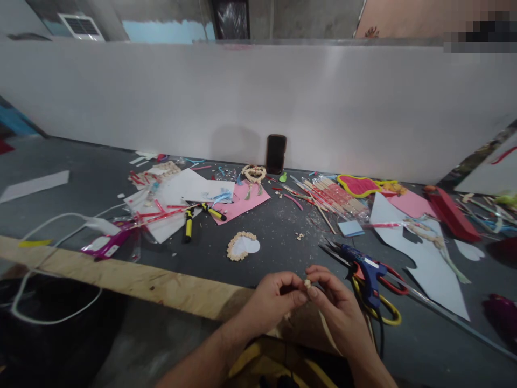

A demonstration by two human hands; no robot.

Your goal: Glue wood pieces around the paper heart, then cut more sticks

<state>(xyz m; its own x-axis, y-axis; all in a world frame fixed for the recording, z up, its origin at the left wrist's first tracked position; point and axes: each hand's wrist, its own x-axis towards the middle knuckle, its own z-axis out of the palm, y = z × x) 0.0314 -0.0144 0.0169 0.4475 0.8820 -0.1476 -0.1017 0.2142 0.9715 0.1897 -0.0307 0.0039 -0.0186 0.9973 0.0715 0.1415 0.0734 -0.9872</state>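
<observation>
At the table's front edge, my left hand (270, 302) and my right hand (341, 312) meet, both closed in a pinch. Between the fingertips is a small knotted piece of cream cord (307, 283), and a pale strand hangs below the right palm. Just beyond lies a white paper heart (241, 246), its left part edged with a bumpy beige border. Beige crumbs (299, 236) are scattered ahead of the hands. Right of my right hand rest a blue glue gun (365, 272) and scissors with yellow handles (390, 313).
Yellow-black pliers (188, 225), a pink sheet (242, 202) and white papers lie to the left. A phone (276, 154) leans on the white partition (181, 97). Wrapped sticks (329, 194), cut white card (428, 269) and a red box-like piece (452, 214) lie right. A white cable (52, 218) loops at left.
</observation>
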